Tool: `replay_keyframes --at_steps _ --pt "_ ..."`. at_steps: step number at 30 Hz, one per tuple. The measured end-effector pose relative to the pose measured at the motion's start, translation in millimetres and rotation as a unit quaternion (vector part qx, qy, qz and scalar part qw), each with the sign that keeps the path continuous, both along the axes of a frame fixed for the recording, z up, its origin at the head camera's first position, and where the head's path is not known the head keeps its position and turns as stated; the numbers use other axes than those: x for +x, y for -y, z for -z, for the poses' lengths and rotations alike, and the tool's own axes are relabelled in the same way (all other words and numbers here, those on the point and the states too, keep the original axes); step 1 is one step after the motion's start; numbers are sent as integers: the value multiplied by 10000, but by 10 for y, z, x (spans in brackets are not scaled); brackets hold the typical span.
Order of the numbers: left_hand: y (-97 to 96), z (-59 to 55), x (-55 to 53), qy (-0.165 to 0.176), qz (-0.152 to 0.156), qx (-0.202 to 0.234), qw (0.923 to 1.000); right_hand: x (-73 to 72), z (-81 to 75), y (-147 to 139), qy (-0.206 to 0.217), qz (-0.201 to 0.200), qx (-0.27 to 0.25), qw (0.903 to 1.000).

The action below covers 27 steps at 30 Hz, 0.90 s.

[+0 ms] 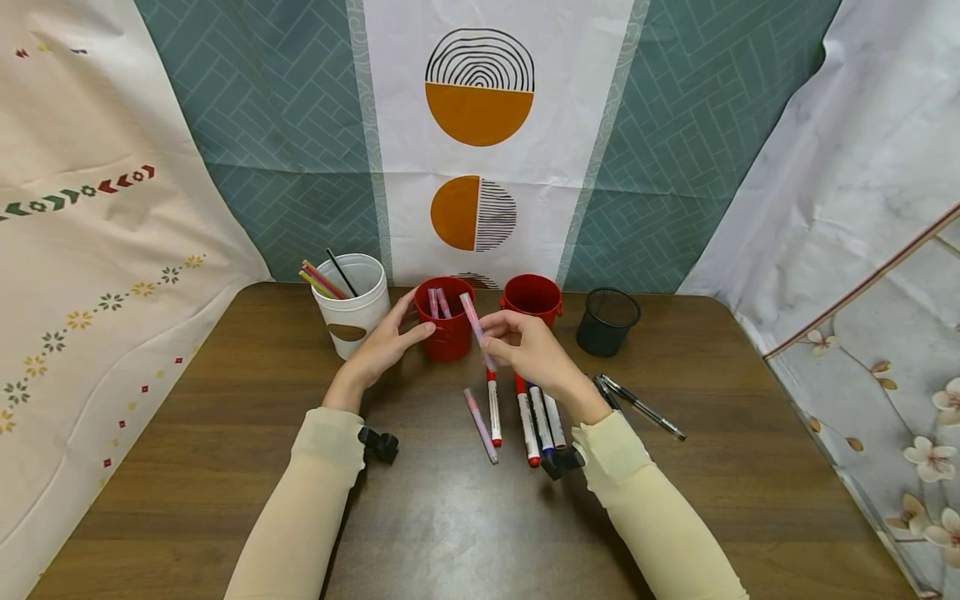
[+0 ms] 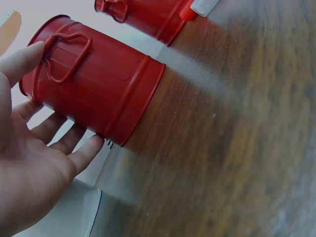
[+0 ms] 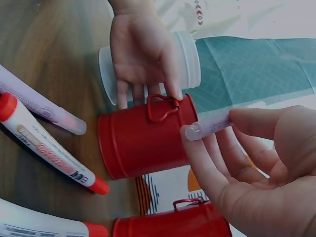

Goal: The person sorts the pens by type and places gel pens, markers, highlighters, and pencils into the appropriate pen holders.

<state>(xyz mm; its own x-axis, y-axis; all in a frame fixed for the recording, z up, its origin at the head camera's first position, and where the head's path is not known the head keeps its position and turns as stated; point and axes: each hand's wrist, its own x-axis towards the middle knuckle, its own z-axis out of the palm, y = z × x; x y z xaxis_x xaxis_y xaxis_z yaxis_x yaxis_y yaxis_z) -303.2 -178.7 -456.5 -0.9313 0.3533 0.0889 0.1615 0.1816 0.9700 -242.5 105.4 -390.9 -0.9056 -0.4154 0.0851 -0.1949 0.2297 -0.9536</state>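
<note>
Marker (image 1: 476,323) of pale purple colour is pinched, tilted, between thumb and fingertips of the right hand (image 1: 531,346), just right of the left red bucket (image 1: 450,342); whether it touches the rim, I cannot surely tell. It looks light, stiff and rather smooth, so I would hold it at the middle of the barrel, with gentle pressure. The left hand (image 1: 386,342) holds this bucket, thumb on the near side, other fingers spread apart farther behind. Wooden table (image 1: 420,517) is slightly shiny; patterned cloths (image 1: 277,108) hang at far, left and right sides.
</note>
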Motion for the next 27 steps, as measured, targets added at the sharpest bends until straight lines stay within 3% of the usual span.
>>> replay_keyframes --at_steps 15,27 --pt "6 -9 25 -1 11 -33 10000 -177 -145 17 13 324 -652 9973" --pt "2 -4 14 19 2 -83 10000 -316 -256 63 -246 562 -900 9940"
